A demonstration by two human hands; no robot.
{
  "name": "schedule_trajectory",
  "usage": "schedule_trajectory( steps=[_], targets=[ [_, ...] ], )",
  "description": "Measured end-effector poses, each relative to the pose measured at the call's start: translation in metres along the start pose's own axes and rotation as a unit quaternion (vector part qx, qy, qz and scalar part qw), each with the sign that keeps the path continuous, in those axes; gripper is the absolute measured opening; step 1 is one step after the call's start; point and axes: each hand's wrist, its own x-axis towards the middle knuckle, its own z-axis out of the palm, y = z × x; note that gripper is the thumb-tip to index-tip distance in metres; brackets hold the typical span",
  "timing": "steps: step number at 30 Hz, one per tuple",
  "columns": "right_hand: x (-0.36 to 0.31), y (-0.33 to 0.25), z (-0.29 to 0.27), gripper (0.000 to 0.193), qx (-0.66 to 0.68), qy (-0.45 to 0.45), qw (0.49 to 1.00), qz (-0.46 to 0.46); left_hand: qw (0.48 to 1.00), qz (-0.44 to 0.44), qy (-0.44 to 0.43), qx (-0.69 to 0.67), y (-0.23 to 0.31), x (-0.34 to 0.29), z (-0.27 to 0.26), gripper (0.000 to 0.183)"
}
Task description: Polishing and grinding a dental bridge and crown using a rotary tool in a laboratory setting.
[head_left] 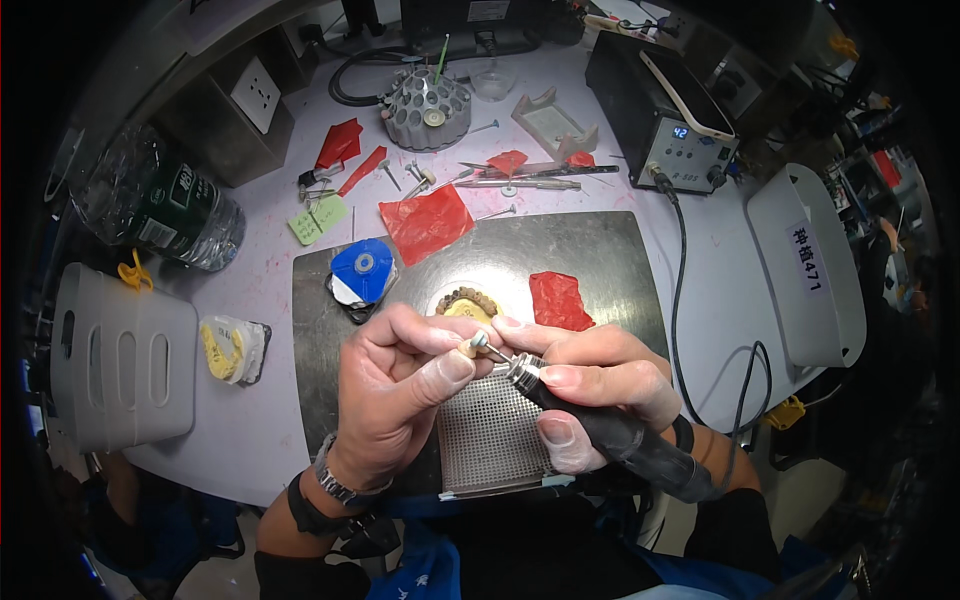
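Note:
Between the thumb and fingers of my left hand (395,375) is a small cream-coloured dental crown (466,348). My right hand (615,375) grips a black rotary handpiece (625,440), its cord running off to the right. A pale blue grinding tip (480,340) on the handpiece's thin shank meets the crown or sits right beside it; I cannot tell which. The fingertips of both hands come close together. Just beyond them a yellow dental model (466,303) with a brownish tooth arch rests on the metal plate (610,245). Under my hands lies a perforated metal grille (495,430).
Red sheets (428,222) and a blue-topped round case (362,270) lie ahead. Behind stand a grey bur holder (428,110) and a black control box (670,125) with a phone on it. Bins (125,360) flank both sides; a plaster model (235,348) and large bottle (170,205) are left.

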Motion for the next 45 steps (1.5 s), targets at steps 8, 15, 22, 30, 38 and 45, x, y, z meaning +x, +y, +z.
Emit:
schedule_trajectory(
  steps=[8,15,22,30,38,45],
  targets=[
    [0.002,-0.005,0.000,0.032,-0.012,-0.015,1.000,0.005,1.000,-0.006,0.002,-0.012,0.002,-0.001,0.001,0.009],
    [0.001,-0.004,0.001,0.023,0.023,0.007,1.000,0.002,1.000,0.001,0.000,-0.004,-0.001,-0.001,-0.002,0.009],
    [-0.003,-0.007,0.009,0.021,0.085,0.071,0.993,0.030,1.000,0.008,-0.015,-0.003,-0.002,0.000,-0.002,0.010],
    [-0.002,-0.001,0.001,0.031,0.045,0.006,0.999,0.007,1.000,0.003,-0.020,-0.014,-0.001,0.000,-0.003,0.010],
    [-0.002,0.000,0.002,0.033,0.049,0.018,0.999,-0.009,1.000,0.010,-0.026,-0.008,-0.001,-0.002,-0.003,0.010],
    [-0.001,0.000,0.004,0.031,0.030,0.018,0.999,-0.008,1.000,0.012,-0.021,-0.013,-0.001,-0.001,-0.001,0.010]
  ],
)
